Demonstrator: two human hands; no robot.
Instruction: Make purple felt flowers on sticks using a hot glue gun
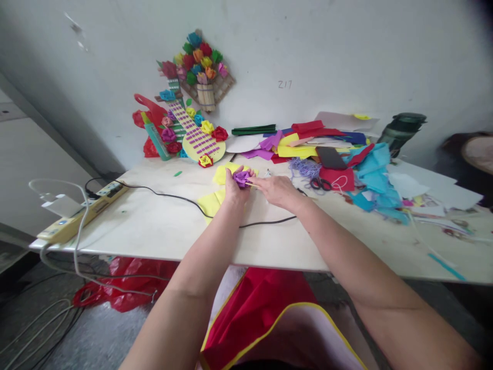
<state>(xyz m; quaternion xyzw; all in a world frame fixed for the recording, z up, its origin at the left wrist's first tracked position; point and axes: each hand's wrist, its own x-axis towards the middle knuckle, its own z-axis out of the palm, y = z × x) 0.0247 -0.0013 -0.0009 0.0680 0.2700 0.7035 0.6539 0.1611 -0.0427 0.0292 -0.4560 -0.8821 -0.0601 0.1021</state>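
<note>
A purple paper flower (241, 178) sits in my left hand (233, 191), the fingers curled around it above the white table. From the right, my right hand (275, 190) pinches a thin wooden stick (252, 185), its tip against the flower. Yellow paper (211, 203) lies flat on the table under and beside my left hand. Just right of my right hand are black-handled scissors (320, 184) and a tangle of lilac paper shreds (304, 168).
A black cable (181, 197) crosses the table from a power strip (82, 213). Paper-flower crafts (200, 141) lean on the wall. Coloured paper sheets (304, 146), a phone (331, 158), a dark bottle (402, 131) and blue paper (375, 177) lie right.
</note>
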